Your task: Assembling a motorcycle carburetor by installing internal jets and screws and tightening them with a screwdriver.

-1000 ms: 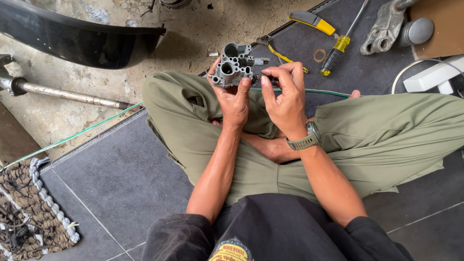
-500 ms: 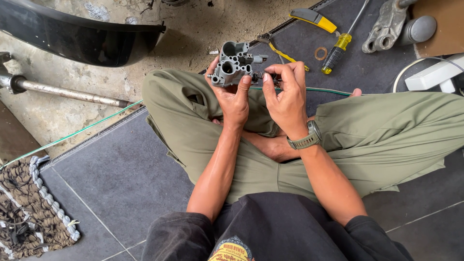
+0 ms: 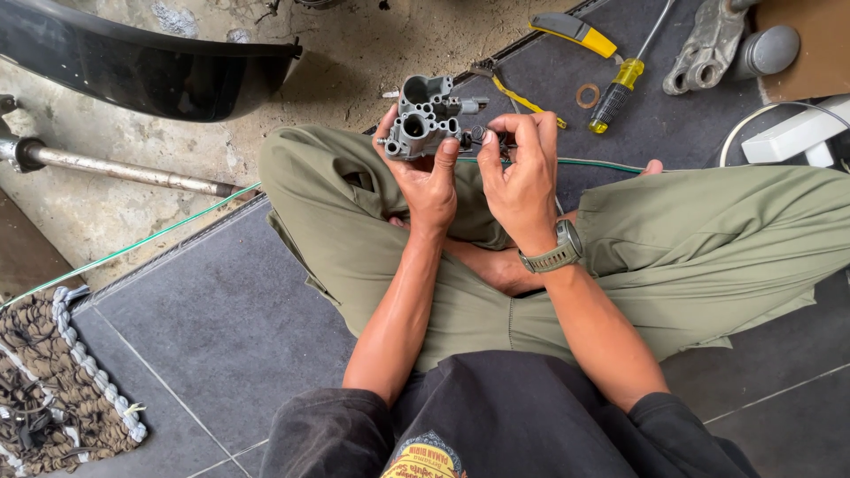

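left hand (image 3: 429, 181) gripping grey cast-metal carburettor body (image 3: 427, 119), fingers wrapped round its underside, thumb pressed on its right edge, held above crossed legs | right hand (image 3: 522, 173) just beside, fingertips pinching small dark part at carburettor's right side | yellow-handled screwdriver (image 3: 620, 84) lying beyond on dark mat (image 3: 212, 319)

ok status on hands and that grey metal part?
Left hand grips grey carburetor body from below. Right hand fingertips pinch at small fitting on its side. Yellow-handled screwdriver lies beyond on mat, untouched. Nothing blocking.
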